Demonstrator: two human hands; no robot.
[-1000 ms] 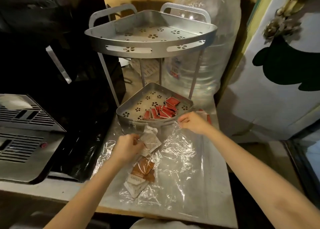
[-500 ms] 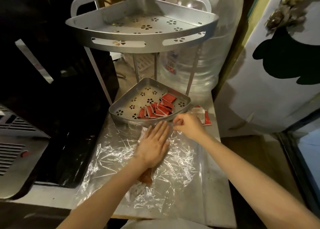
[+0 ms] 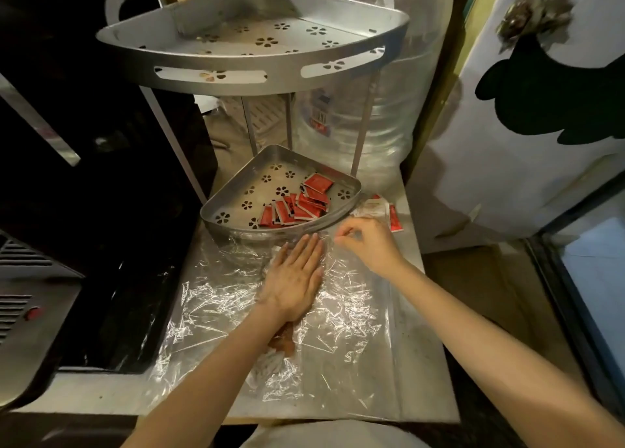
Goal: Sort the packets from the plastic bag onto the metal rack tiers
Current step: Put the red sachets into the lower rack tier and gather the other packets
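Your left hand [image 3: 293, 278], which a second ago gripped packets through the plastic bag [image 3: 236, 298], now lies flat with fingers straight on the film, while your right hand [image 3: 367, 244] at two o'clock keeps pinching the bag's edge. Red packets [image 3: 299, 202] sit in the rack's lower tray [image 3: 236, 190] at twelve; brown and white packets [image 3: 282, 346] remain bagged under your left wrist, so you are probably pinning the bag to open it.
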